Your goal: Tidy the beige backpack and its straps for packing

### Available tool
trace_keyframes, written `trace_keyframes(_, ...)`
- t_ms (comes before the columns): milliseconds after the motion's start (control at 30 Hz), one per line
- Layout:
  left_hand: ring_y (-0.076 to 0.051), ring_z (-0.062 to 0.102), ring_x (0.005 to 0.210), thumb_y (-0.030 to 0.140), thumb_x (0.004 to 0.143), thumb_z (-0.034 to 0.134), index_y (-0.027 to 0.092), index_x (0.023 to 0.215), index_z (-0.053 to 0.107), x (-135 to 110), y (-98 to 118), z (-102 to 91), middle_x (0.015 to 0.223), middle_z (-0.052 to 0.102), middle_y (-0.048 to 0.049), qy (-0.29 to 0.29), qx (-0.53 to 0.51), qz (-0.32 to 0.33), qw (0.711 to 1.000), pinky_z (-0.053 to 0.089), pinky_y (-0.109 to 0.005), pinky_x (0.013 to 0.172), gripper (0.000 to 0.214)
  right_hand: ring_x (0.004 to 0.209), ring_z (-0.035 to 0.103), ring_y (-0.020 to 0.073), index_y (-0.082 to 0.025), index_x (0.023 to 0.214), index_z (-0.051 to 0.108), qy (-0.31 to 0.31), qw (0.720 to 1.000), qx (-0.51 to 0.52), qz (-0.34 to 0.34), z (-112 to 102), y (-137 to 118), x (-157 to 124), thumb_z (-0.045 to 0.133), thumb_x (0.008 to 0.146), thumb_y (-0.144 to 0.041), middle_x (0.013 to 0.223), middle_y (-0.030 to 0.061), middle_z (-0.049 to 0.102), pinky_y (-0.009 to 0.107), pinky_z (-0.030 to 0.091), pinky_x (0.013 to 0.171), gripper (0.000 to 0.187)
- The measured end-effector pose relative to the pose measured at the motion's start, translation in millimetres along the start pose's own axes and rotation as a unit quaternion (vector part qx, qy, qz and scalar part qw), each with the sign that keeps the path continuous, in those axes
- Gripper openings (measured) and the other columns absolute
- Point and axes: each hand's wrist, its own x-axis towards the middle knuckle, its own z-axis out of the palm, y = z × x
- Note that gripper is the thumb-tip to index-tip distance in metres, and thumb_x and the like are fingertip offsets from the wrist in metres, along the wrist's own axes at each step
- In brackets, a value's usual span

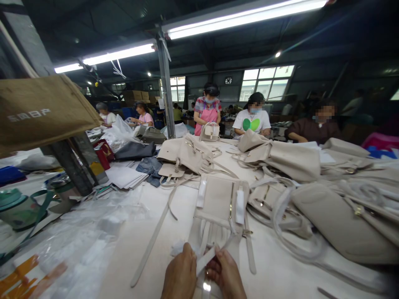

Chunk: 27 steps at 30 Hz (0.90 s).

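A beige handbag (220,202) lies flat on the white table (277,270) right in front of me, with white wrapping on its two handle tabs. Its straps run down toward my hands. At the bottom edge my left hand (181,275) and my right hand (225,275) are both closed in a pinch on a white strip (205,260), which stretches between them over the bag's straps. A scrap of white tissue (178,247) sticks up beside my left thumb.
Several more beige bags (336,220) are piled to the right and at the back (187,154). Clear plastic sheets (81,245) cover the left side, near a teal flask (15,207). A brown bag (40,112) hangs at upper left. Co-workers (208,111) stand at the far side.
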Motion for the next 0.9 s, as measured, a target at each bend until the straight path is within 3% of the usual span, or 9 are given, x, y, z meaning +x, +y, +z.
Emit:
trace_keyframes(133,-0.023,0.068,0.079,0.022,0.096,0.026,0.016,0.095,0.048,11,13,5.6,0.083,0.071,-0.0106,-0.012,0.004,0.006,1.000,0.042,-0.030,0.062,0.022,0.040,0.051,0.0077,-0.020,0.068,0.046,-0.009,0.998,-0.062,-0.015,-7,4,9,0.077,0.062,-0.058,0.047,-0.0047,0.057,0.016,0.034,0.040,0.050)
trace_keyframes(267,-0.024,0.068,0.078,0.021,0.094,0.030,0.015,0.094,0.049,26,26,11.3,0.081,0.071,-0.0111,-0.022,0.017,-0.007,1.000,0.040,-0.030,0.063,0.020,0.037,0.047,0.0097,-0.021,0.066,0.046,-0.024,0.973,-0.223,-0.051,-16,1,11,0.060,0.072,-0.067,0.049,-0.0021,0.059,0.020,0.033,0.038,0.048)
trace_keyframes(400,-0.024,0.066,0.086,0.019,0.093,0.035,0.014,0.096,0.051,40,29,17.6,0.089,0.070,-0.0135,-0.012,-0.001,-0.016,1.000,0.040,-0.030,0.068,0.017,0.059,0.060,0.0165,-0.021,0.094,0.058,0.094,0.875,-0.411,-0.236,-24,-16,5,0.054,0.082,-0.054,0.076,0.0012,0.066,0.028,0.048,0.059,0.035)
trace_keyframes(467,-0.022,0.066,0.083,0.018,0.091,0.036,0.015,0.093,0.051,44,27,21.1,0.086,0.070,-0.0118,-0.005,-0.023,-0.015,1.000,0.040,-0.029,0.067,0.015,0.071,0.062,0.0184,-0.023,0.113,0.055,0.085,0.837,-0.456,-0.291,-23,-19,3,0.054,0.083,-0.044,0.089,0.0020,0.064,0.030,0.049,0.070,0.037)
trace_keyframes(533,-0.019,0.065,0.078,0.017,0.090,0.036,0.017,0.088,0.050,46,23,24.5,0.082,0.068,-0.0083,0.001,-0.054,-0.010,0.999,0.040,-0.027,0.065,0.013,0.074,0.062,0.0183,-0.024,0.106,0.058,0.032,0.815,-0.497,-0.297,-22,-19,4,0.051,0.084,-0.034,0.091,0.0021,0.062,0.030,0.048,0.073,0.026)
trace_keyframes(600,-0.018,0.064,0.076,0.018,0.090,0.036,0.019,0.083,0.048,47,18,27.9,0.078,0.066,-0.0058,0.004,-0.082,-0.006,0.997,0.041,-0.026,0.066,0.014,0.078,0.061,0.0182,-0.023,0.085,0.059,-0.003,0.803,-0.523,-0.284,-22,-17,6,0.049,0.084,-0.027,0.087,0.0020,0.061,0.029,0.047,0.075,0.011)
trace_keyframes(767,-0.019,0.061,0.073,0.032,0.091,0.038,0.021,0.081,0.044,42,0,35.4,0.071,0.061,-0.0004,-0.031,-0.176,0.010,0.984,0.041,-0.027,0.067,0.015,0.079,0.060,0.0174,-0.022,0.079,0.055,-0.008,0.771,-0.576,-0.270,-34,-31,12,0.045,0.088,-0.026,0.084,0.0018,0.059,0.027,0.046,0.074,0.014)
trace_keyframes(833,-0.018,0.058,0.068,0.036,0.089,0.042,0.022,0.085,0.043,38,-9,37.3,0.065,0.056,0.0033,-0.067,-0.229,0.016,0.971,0.040,-0.027,0.066,0.015,0.080,0.061,0.0163,-0.022,0.082,0.055,0.027,0.719,-0.636,-0.280,-38,-43,16,0.044,0.089,-0.023,0.088,0.0022,0.058,0.027,0.046,0.075,0.014)
trace_keyframes(900,-0.018,0.055,0.065,0.038,0.087,0.044,0.021,0.088,0.042,34,-18,38.5,0.062,0.054,0.0044,-0.092,-0.259,0.014,0.961,0.038,-0.028,0.064,0.017,0.080,0.062,0.0156,-0.021,0.084,0.055,0.071,0.638,-0.711,-0.287,-37,-56,23,0.043,0.090,-0.019,0.090,0.0026,0.059,0.026,0.045,0.072,0.014)
